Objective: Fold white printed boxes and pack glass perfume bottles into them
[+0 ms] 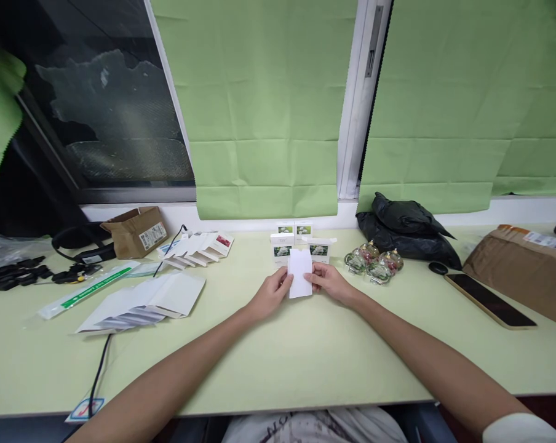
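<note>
Between both hands, upright over the middle of the table, is a white folded paper box (300,280), its plain side facing me. My left hand (273,292) grips its left edge, thumb in front and fingers behind. On the right edge, my right hand (328,282) pinches it the same way. Just behind stand several small white boxes with green and white pictures, among them a front left box (282,250) and a front right box (319,251). The held box partly hides them.
Flat white cartons (167,295) lie fanned at left, with more printed cartons (204,246) behind. A brown box (137,232) stands back left. To the right are wrapped ornaments (373,261), black plastic bags (407,231), a phone (490,300) and a large cardboard package (513,264).
</note>
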Action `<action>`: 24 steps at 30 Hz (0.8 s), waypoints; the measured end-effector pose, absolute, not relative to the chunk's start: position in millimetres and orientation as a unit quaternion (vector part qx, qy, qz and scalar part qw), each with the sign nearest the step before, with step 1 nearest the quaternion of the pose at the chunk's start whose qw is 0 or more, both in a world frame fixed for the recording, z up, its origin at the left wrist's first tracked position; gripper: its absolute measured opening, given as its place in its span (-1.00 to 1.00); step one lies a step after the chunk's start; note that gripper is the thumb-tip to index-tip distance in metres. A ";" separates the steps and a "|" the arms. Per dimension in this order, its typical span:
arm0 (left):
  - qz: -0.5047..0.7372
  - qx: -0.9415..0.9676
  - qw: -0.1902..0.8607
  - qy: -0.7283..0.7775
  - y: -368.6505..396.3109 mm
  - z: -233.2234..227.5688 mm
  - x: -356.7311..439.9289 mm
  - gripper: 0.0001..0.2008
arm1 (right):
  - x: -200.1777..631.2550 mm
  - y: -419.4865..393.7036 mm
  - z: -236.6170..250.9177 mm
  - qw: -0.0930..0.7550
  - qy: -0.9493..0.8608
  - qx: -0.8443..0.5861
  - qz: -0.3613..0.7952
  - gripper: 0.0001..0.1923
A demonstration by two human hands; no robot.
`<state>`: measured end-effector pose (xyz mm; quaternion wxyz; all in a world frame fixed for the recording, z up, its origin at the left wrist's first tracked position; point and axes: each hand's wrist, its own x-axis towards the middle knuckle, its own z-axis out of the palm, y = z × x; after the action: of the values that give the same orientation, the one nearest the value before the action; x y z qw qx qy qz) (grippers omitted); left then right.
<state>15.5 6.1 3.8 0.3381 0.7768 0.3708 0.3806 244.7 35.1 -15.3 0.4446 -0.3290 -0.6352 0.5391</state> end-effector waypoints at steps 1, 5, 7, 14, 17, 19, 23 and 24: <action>0.378 0.775 0.346 0.370 7.1 3.0 15.1 -0.58 | 244.9 35.6 -15.7 0.446 -0.634 -0.329 0.539 -0.50; 0.368 0.772 0.363 0.369 9.4 3.1 12.9 -0.55 | 245.3 38.2 -18.5 0.445 -0.644 -0.318 0.535 -0.54; 0.366 0.781 0.348 0.369 9.5 5.1 11.3 -0.54 | 245.3 38.8 -19.0 0.449 -0.654 -0.316 0.520 -0.54; 0.343 0.830 0.248 0.363 7.6 13.8 5.1 -0.55 | 248.6 29.5 -8.7 0.454 -0.739 -0.370 0.331 -0.66; 0.338 0.834 0.234 0.369 8.6 13.3 4.0 -0.56 | 250.1 22.5 -2.3 0.446 -0.759 -0.397 0.259 -0.73; 0.334 0.835 0.227 0.374 9.8 12.2 3.2 -0.56 | 249.8 19.4 0.9 0.442 -0.766 -0.402 0.237 -0.75; 0.322 0.842 0.212 0.378 11.3 10.9 1.2 -0.56 | 247.5 19.6 2.6 0.460 -0.761 -0.394 0.231 -0.76; 0.321 0.843 0.208 0.377 11.4 10.8 1.0 -0.56 | 247.0 20.5 2.3 0.468 -0.756 -0.392 0.235 -0.75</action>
<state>1.0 11.4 10.8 0.2084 0.8434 0.3775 0.3206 247.0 20.5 2.3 0.4683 -0.3917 -0.7563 0.2350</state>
